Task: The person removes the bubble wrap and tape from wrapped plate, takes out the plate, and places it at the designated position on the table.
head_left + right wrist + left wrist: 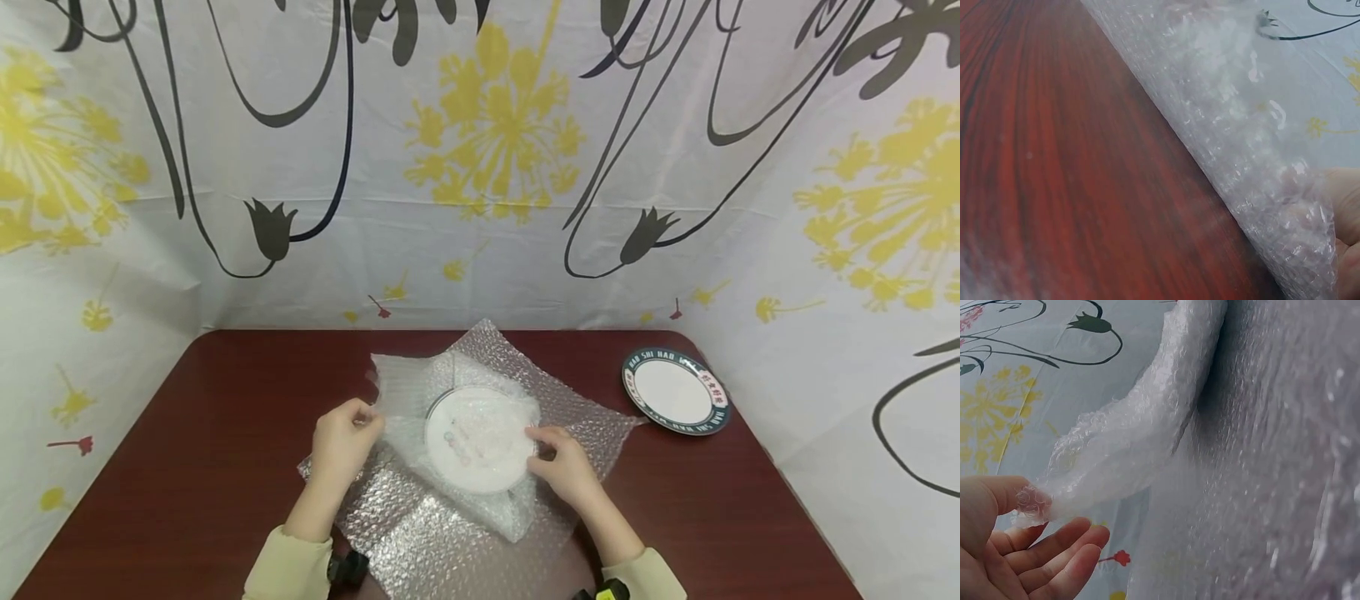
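A white plate [480, 467] with a thin dark line on its rim lies mid-table, partly covered by a clear sheet of bubble wrap [405, 387]. Under both spreads a larger bubble wrap sheet [442, 542]. My left hand [341, 442] pinches the left edge of the upper sheet between thumb and index finger. In the left wrist view, that hand's [1029, 550] other fingers are loosely bent. At the plate's right edge, my right hand [566, 467] grips the wrap with thumb and fingers. The right wrist view shows it partly hidden behind the bubble wrap [1229, 125].
Toward the table's right edge lies a second plate [675, 392] with a dark green lettered rim, touching or nearly touching a wrap corner. The dark red wooden table [240, 392] meets a patterned curtain [465, 267] at the back and sides.
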A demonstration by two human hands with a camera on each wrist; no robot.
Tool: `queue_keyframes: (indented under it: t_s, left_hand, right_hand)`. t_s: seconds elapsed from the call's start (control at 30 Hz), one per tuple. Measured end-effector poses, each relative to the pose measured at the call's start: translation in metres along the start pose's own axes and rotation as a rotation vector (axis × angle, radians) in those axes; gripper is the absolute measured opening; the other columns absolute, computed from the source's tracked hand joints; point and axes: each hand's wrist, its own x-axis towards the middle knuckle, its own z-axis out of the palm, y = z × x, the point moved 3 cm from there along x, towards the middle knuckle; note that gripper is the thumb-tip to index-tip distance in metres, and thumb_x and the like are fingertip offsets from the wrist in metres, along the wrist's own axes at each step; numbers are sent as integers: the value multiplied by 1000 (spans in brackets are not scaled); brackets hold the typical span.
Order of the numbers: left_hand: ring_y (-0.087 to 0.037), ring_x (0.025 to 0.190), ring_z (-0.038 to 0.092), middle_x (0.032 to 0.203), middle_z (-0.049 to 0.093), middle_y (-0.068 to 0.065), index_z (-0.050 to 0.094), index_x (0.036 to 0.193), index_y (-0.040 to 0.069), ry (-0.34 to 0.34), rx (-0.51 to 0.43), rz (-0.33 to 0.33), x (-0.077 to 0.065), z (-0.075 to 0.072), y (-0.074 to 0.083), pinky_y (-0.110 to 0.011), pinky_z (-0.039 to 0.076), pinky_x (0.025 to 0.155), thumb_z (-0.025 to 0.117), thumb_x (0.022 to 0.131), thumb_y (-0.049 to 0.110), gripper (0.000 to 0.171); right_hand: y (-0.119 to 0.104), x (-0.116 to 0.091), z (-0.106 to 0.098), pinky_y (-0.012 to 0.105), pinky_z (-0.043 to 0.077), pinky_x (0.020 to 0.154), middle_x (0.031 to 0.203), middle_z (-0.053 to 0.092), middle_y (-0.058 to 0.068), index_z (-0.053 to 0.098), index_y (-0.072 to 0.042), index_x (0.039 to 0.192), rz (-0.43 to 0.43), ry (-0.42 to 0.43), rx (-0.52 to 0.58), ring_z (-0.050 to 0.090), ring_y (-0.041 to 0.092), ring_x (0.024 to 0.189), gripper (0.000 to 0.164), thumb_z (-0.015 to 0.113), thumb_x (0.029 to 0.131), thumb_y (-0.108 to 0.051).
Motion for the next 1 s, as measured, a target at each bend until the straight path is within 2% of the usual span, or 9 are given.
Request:
queue_keyframes:
  t_s: [0.2,0.43,0.53,0.8,1.0]
  left_hand:
    - [-15,50,45,84,69,-11,69,83,5,-42,15,-54,0,-4,-6,-30,40,47,67,84,12,7]
    - [-17,57,49,85,68,-12,68,80,3,-59,48,-67,1,-10,-11,-31,43,53,65,84,12,9]
    - [-17,57,49,82,67,-11,68,81,3,-72,54,-80,2,-11,-14,-32,43,53,63,83,10,9]
    - [-15,51,52,58,59,-1,67,80,2,-138,50,-159,3,-11,-24,-30,44,49,61,81,10,11]
    - [-15,49,56,57,58,-3,66,79,0,-180,25,-207,3,-9,-32,-30,47,47,61,81,8,10]
  right_hand:
    - [1,0,2,42,49,84,124,57,12,67,-7,120,-5,2,-2,57,25,102,45,71,75,-2]
    - [1,2,2,44,48,87,124,57,12,67,-8,120,-5,8,-16,57,25,102,46,70,75,-4]
    - [2,2,2,45,48,87,124,57,12,67,-8,120,-2,6,-19,56,25,102,46,71,75,-4]
    - [3,2,2,44,48,86,124,57,11,68,-8,120,-1,8,-19,56,25,102,46,71,75,-4]
    - [4,2,1,41,48,84,122,58,10,68,-9,119,-6,9,-16,57,22,99,45,70,74,-4]
